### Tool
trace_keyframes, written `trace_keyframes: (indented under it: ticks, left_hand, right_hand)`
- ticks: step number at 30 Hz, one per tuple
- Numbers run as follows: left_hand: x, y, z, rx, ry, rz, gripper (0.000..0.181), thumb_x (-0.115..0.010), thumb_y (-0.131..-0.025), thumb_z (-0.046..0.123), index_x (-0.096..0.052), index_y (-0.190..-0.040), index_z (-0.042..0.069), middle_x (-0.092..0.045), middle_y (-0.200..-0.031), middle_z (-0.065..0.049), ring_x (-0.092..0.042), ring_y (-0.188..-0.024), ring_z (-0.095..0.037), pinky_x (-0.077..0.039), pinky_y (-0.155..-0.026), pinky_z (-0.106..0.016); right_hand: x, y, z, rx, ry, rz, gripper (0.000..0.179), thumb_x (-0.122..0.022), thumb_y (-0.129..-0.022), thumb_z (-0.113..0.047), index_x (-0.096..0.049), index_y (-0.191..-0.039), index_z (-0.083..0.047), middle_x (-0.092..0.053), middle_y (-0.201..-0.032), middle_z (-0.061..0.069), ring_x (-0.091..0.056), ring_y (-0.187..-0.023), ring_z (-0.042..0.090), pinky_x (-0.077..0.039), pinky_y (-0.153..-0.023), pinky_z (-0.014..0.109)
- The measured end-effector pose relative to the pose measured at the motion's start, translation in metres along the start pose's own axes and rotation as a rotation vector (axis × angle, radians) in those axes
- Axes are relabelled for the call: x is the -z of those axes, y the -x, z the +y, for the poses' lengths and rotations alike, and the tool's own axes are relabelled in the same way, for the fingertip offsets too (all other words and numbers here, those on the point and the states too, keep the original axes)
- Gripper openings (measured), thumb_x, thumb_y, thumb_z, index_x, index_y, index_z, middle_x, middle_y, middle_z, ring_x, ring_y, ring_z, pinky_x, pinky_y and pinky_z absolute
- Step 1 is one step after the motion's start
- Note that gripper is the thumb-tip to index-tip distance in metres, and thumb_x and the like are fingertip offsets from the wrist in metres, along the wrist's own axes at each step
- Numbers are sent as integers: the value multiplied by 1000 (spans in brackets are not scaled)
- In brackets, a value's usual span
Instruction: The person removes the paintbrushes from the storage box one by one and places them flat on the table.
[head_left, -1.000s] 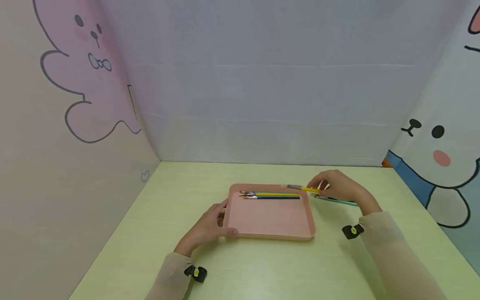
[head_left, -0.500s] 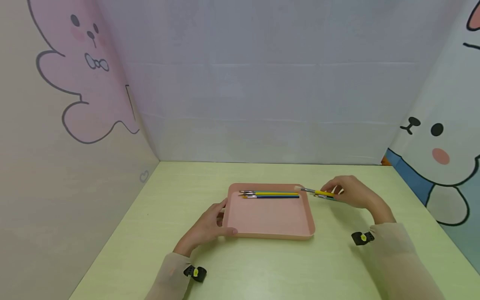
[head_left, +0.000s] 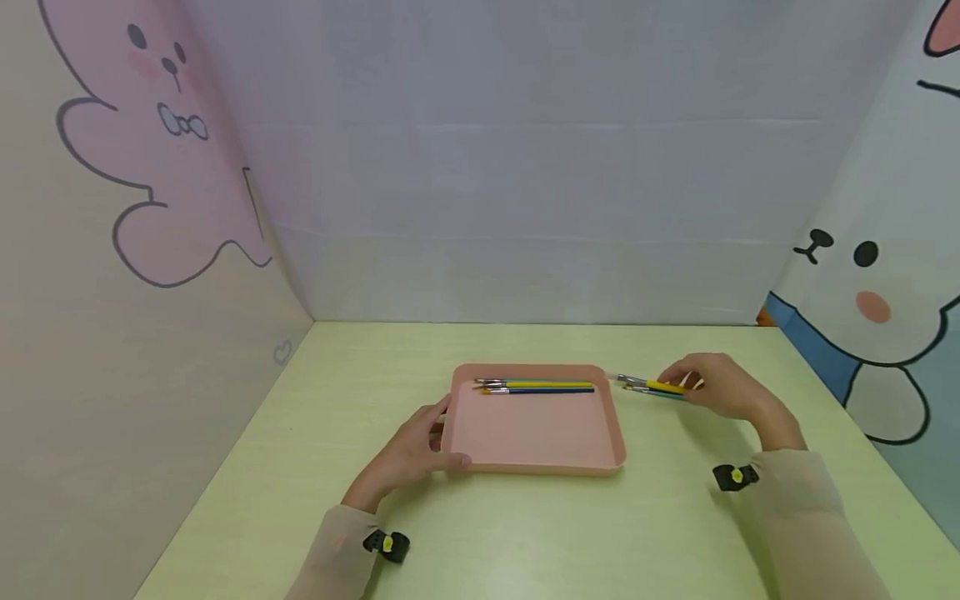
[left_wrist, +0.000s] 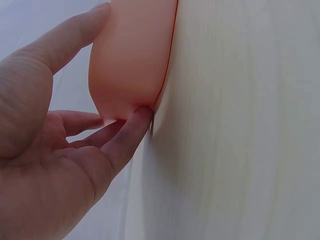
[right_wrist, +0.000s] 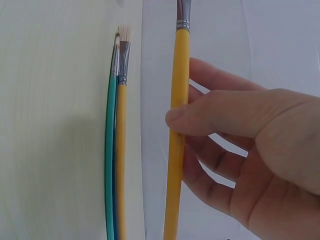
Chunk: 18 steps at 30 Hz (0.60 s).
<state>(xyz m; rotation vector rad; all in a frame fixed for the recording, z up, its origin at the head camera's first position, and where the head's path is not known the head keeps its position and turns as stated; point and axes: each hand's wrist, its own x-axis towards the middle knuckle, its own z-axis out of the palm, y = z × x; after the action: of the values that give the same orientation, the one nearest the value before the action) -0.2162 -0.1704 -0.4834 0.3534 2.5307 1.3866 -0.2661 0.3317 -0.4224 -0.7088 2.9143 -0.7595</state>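
My left hand grips a pink tray at its near left corner, thumb on the front edge. In the left wrist view, fingertips press the wall of the tray. Along the tray's back lie several slim paintbrushes with green, yellow and dark blue handles. My right hand pinches a yellow paintbrush between thumb and fingers, bristles pointing left toward the tray. Under it, on the table, are a green paintbrush, a blue one mostly hidden, and a second yellow paintbrush, side by side.
The pale yellow-green table ends at a light fabric wall behind. Side panels with cartoon animals close it in on both sides. Dark wrist bands sit at the sleeves.
My right hand has moved right and down with the yellow paintbrush, from over the tray's far right corner to just above the brushes on the table. My left hand stays on the tray.
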Motion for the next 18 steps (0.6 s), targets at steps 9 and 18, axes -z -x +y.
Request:
trace_keyframes:
  ticks: [9,18]
  left_hand:
    - [2,-1,1,-6,15,-2,113,-96,-81,31,-27,-170,16,-46,-157,-15,-58,-136,-32,-54,-111,-46]
    - [1,-1,-1,-12,25,-5,113,-96,-81,32,-27,-170,16,-45,-157,-15,-58,-137,-32,-53,-112,-45]
  right_hand:
    - [0,5,11,-20,23,-7,35,-73,-86,18,-79,-115,-1,-76,-106,12,-69,-92,29,-61,-75,34]
    - [-6,3,25,-80,-2,-70,31,-72,-87,18,-79,-111,0,-76,-107,16,-69,-93,30,-62,-84,51]
